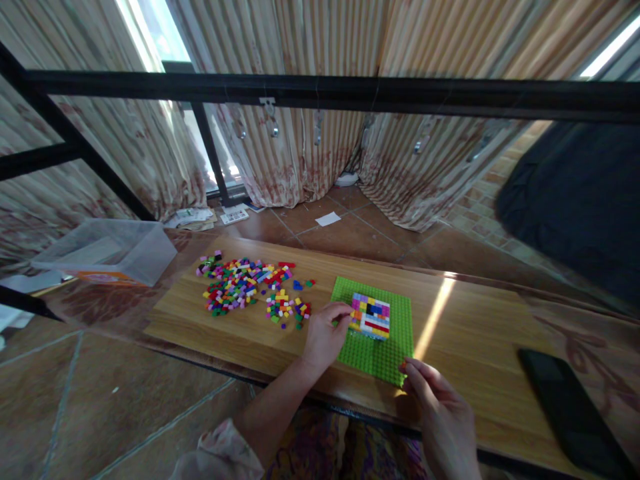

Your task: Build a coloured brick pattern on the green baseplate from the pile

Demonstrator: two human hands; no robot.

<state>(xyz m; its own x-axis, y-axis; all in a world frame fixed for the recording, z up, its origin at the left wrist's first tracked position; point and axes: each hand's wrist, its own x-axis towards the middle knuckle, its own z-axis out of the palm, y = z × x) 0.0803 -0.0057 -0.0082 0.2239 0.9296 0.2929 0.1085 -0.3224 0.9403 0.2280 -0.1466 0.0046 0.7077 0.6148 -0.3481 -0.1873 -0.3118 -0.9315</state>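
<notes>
Clear tub [155, 252] just past worktop's [470, 347] far left corner. Loose bricks [240, 283] heaped near that corner. Left hand [324, 333]: thumb and index pressed together at brick build's [373, 319] left edge, can't tell if gripping. Build sits on green baseplate [369, 363]. Right hand [440, 403] pinches small orange brick [403, 366], baseplate's near right corner.

Your counter [480, 340] looks like smooth wood; your bricks [240, 287] and studded baseplate [360, 360] are plastic, the bin [145, 250] translucent plastic, the curtains [300, 40] matt cloth.
</notes>
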